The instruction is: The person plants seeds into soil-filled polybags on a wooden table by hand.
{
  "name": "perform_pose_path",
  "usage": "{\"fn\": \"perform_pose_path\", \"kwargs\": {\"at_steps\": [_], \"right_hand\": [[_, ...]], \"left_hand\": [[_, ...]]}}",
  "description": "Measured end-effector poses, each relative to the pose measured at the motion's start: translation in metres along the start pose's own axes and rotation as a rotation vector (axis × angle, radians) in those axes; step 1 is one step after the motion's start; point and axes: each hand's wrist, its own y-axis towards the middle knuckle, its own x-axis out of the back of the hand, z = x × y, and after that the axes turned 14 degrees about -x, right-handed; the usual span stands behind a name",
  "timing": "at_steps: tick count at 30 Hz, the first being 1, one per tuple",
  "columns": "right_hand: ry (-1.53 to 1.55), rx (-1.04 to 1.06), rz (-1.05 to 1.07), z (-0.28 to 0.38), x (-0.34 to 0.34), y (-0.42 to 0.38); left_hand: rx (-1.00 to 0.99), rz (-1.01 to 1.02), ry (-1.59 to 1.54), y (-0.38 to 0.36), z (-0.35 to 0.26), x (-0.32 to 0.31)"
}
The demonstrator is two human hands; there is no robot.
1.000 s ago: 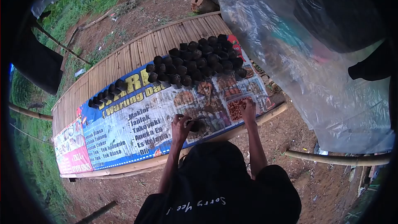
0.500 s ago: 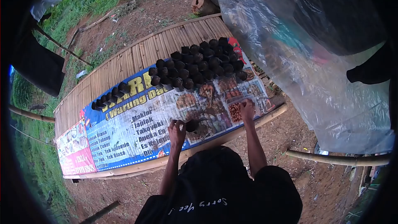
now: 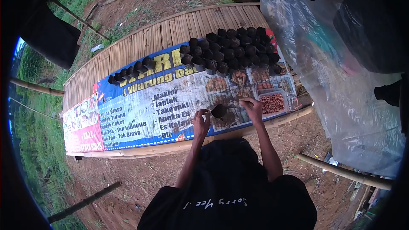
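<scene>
A single black polybag (image 3: 219,111) of dark soil stands near the front edge of the bamboo table, between my two hands. My left hand (image 3: 201,122) is just left of it, fingers curled together; whatever they may hold is hidden. Right of the bag, my right hand (image 3: 253,110) has its thumb and fingertips pinched, and anything in the pinch is too small to make out. Close beside that hand lies a clear plastic container (image 3: 287,110) of reddish-brown seeds (image 3: 272,102).
Several filled black polybags (image 3: 234,52) stand grouped at the table's back right, with a short row of polybags (image 3: 133,70) further left. A printed banner (image 3: 140,115) covers much of the bamboo table (image 3: 157,34). Plastic sheeting (image 3: 306,59) hangs on the right.
My right hand has moved left, out of the seed container and toward the single polybag. My left hand stays beside that bag. The whole view has shifted with my head.
</scene>
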Motion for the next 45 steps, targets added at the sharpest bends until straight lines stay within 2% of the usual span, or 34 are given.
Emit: {"fn": "perform_pose_path", "kwargs": {"at_steps": [1, 2, 4, 5, 7, 8, 10, 11, 14, 20, 22, 28, 35, 37, 38, 40, 41, 43, 45], "right_hand": [[0.076, -0.034, 0.107, 0.001, -0.018, -0.003], [0.071, -0.032, 0.111, 0.003, -0.032, -0.006], [-0.189, 0.037, 0.128, 0.008, -0.055, -0.011], [-0.194, 0.038, 0.13, 0.009, -0.066, -0.013], [-0.625, 0.38, -0.037, 0.004, -0.084, -0.016], [-0.63, 0.38, -0.035, 0.001, -0.088, -0.018], [-0.907, 0.495, -0.164, 0.006, -0.094, -0.023], [-0.912, 0.497, -0.16, 0.006, -0.096, -0.023], [-1.015, 0.473, -0.201, -0.005, -0.097, -0.021], [-1.078, 0.529, -0.239, -0.011, -0.097, -0.021], [-1.037, 0.409, -0.216, -0.008, -0.098, -0.022], [-1.256, 0.391, -0.205, -0.012, -0.103, -0.017], [-1.216, 0.434, -0.226, -0.012, -0.101, -0.019], [-1.01, 0.388, -0.2, -0.002, -0.098, -0.025], [-1.009, 0.388, -0.202, 0.003, -0.096, -0.028], [-0.93, 0.305, -0.351, 0.013, -0.092, -0.034], [-0.93, 0.305, -0.349, 0.009, -0.089, -0.031], [-0.535, 0.108, -0.361, -0.003, -0.082, -0.023], [-0.508, 0.09, -0.347, -0.015, -0.08, -0.018]], "left_hand": [[-0.005, 0.005, -0.027, 0.0, -0.001, 0.001], [-0.011, 0.01, -0.054, 0.002, -0.002, 0.003], [0.041, 0.029, -0.076, 0.007, 0.0, 0.006], [0.015, 0.032, -0.068, 0.011, 0.002, 0.008], [-0.022, 0.019, -0.092, 0.015, 0.009, 0.008], [-0.019, 0.017, -0.096, 0.016, 0.013, 0.007], [-0.038, 0.02, -0.056, 0.019, 0.019, 0.006], [-0.08, 0.013, -0.057, 0.021, 0.023, 0.006], [-0.027, 0.059, -0.125, 0.026, 0.019, 0.014], [-0.05, 0.072, -0.133, 0.031, 0.023, 0.019], [-0.06, 0.068, -0.132, 0.033, 0.024, 0.021], [-0.084, 0.057, -0.135, 0.037, 0.028, 0.022], [-0.054, 0.091, -0.138, 0.042, 0.035, 0.024], [-0.063, 0.093, -0.123, 0.043, 0.034, 0.029], [-0.065, 0.097, -0.109, 0.043, 0.033, 0.032], [-0.089, 0.084, -0.11, 0.043, 0.035, 0.035], [-0.113, 0.072, -0.111, 0.043, 0.036, 0.036], [-0.091, 0.083, -0.118, 0.04, 0.038, 0.036], [-0.073, 0.094, -0.125, 0.04, 0.04, 0.036]]}}
